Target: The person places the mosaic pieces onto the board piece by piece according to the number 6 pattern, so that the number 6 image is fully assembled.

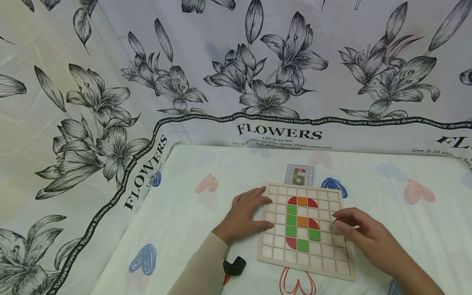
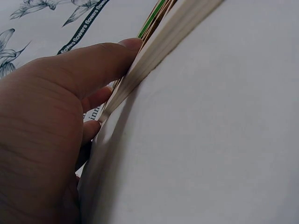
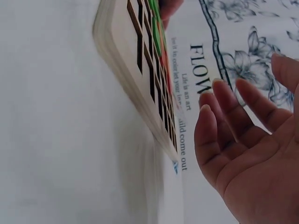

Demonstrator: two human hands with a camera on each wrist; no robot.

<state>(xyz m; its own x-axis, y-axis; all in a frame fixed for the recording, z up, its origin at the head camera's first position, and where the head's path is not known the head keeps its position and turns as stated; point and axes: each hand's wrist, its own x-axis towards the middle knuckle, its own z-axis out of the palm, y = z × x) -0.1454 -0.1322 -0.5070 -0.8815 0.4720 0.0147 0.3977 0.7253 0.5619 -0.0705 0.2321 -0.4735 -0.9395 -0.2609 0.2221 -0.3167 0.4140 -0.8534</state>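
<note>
A square wooden grid board (image 1: 308, 262) lies on the bed-like white surface. Red quarter-round, orange and green square tiles sit in its cells, among them a green tile (image 1: 303, 246) in the lowest filled row. My left hand (image 1: 239, 215) rests at the board's left edge, thumb and forefinger spread and touching the rim, as the left wrist view (image 2: 42, 116) also shows. Over the board's right side hovers my right hand (image 1: 368, 235), its fingers loosely bent. In the right wrist view that hand (image 3: 252, 154) is apart from the board, with no tile visible in it.
Behind the board lies a small card (image 1: 311, 174) printed with a grid and a coloured figure like a 6. Near my left wrist is a black object (image 1: 234, 266). A white flower-printed cloth (image 1: 184, 135) hangs behind the heart-patterned surface (image 1: 177, 205).
</note>
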